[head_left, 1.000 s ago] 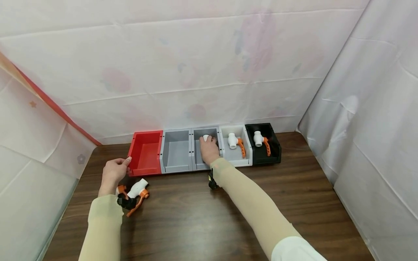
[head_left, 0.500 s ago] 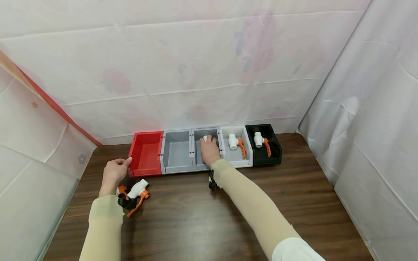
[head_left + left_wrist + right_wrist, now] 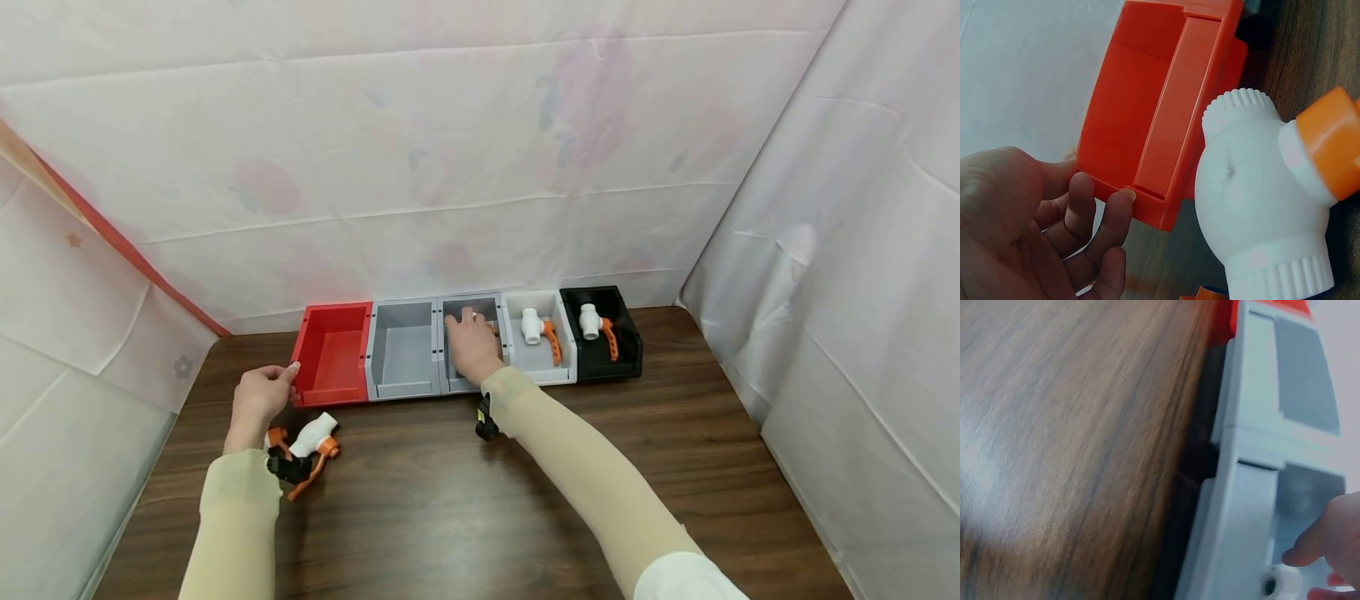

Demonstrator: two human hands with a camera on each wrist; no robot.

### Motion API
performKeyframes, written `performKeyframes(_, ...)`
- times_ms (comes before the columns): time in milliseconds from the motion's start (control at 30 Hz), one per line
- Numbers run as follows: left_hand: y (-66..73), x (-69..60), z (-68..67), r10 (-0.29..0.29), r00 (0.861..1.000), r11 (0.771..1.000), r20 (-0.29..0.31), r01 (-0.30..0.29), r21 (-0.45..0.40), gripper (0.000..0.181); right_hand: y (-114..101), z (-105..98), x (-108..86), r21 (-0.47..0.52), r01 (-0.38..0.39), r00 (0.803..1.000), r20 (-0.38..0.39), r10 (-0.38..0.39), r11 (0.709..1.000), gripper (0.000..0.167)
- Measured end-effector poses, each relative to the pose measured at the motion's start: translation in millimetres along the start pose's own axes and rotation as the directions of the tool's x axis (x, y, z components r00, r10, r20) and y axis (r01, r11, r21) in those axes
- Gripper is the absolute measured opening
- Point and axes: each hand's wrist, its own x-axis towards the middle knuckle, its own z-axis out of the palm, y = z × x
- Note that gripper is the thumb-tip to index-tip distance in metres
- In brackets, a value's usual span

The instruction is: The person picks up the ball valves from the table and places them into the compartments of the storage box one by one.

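My left hand [image 3: 260, 393] pinches the near left corner of the red bin [image 3: 1179, 106] between thumb and fingers. Close beside it, a white ball valve with an orange handle [image 3: 1260, 194] lies on the table. A second valve [image 3: 277, 435] is partly hidden behind my left wrist. My right hand [image 3: 474, 346] reaches into the third bin, a grey one [image 3: 1250, 512], with its fingers spread. Under it lies another white ball valve [image 3: 1285, 582], mostly covered; my thumb is at its end, and I cannot tell if they touch.
Another grey bin [image 3: 408, 389] stands between the red and third bins. To the right, the white bin [image 3: 551, 375] and the black bin [image 3: 611, 371] each hold a ball valve. A white patterned curtain [image 3: 420, 167] hangs behind the row.
My right hand has shifted slightly left inside the third bin and its fingers have come away from the white valve end. My left hand stays at the red bin.
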Motion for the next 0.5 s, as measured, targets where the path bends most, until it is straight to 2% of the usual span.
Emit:
performKeyframes(167, 0.9, -0.6, 0.8, 0.008, 1.0, 1.0, 0.005, -0.008, 0.001, 0.058, -2.5, -10.9, -5.3, -0.034, 0.021, 0.999, -0.045, -0.023, 0.999, 0.04)
performKeyframes(300, 1.6, 0.1, 1.7, 0.008, 1.0, 1.0, 0.001, -0.008, 0.002, 0.059, -2.7, -22.4, -10.4, -0.001, 0.02, 0.997, -0.069, -0.02, 1.0, 0.049)
performKeyframes(500, -0.1, 0.1, 0.8, -0.012, 1.0, 1.0, -0.002, 0.012, -0.007, 0.059, -1.6, -39.8, -19.6, 0.06, 0.019, 0.997, -0.074, -0.015, 0.998, 0.043)
